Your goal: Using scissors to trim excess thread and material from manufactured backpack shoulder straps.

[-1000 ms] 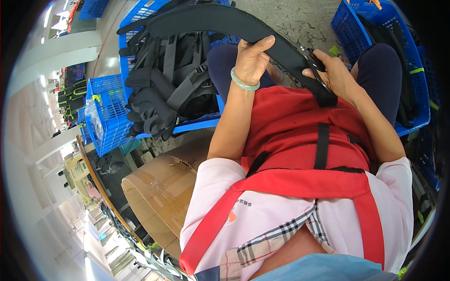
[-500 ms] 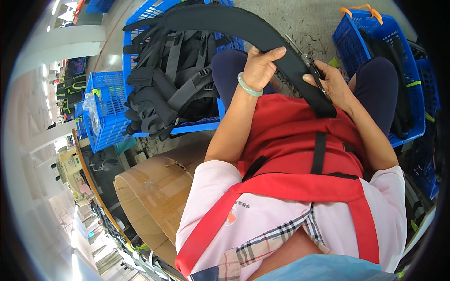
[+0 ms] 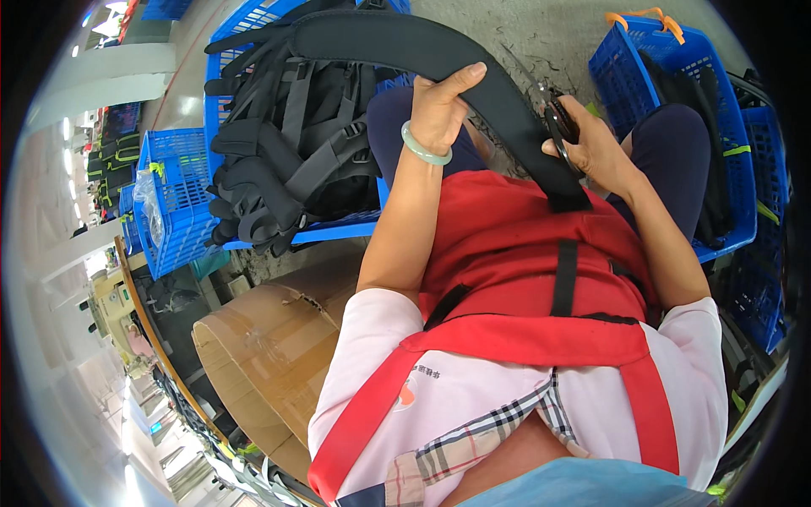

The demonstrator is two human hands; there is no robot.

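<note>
A long, curved black padded shoulder strap (image 3: 414,38) arches over my lap, its lower end resting on my red apron. My left hand (image 3: 441,110), with a pale green bangle on the wrist, is closed on the strap's inner edge, thumb on top. My right hand (image 3: 598,145) is wrapped round the black handles of a pair of scissors (image 3: 557,127) beside the strap's outer edge. The thin blades point up and away from me, over the floor. Whether they touch the strap is hard to tell.
At the left, a blue plastic crate (image 3: 338,230) is heaped with black straps (image 3: 312,144). A smaller blue crate (image 3: 177,198) stands beside it. A cardboard box (image 3: 270,338) is near my left elbow. Another blue crate (image 3: 735,169) with black pieces stands past my right knee.
My left hand has shifted slightly up and left along the strap. The scissors have swung a little away from the strap's outer edge. The whole view has drifted slightly.
</note>
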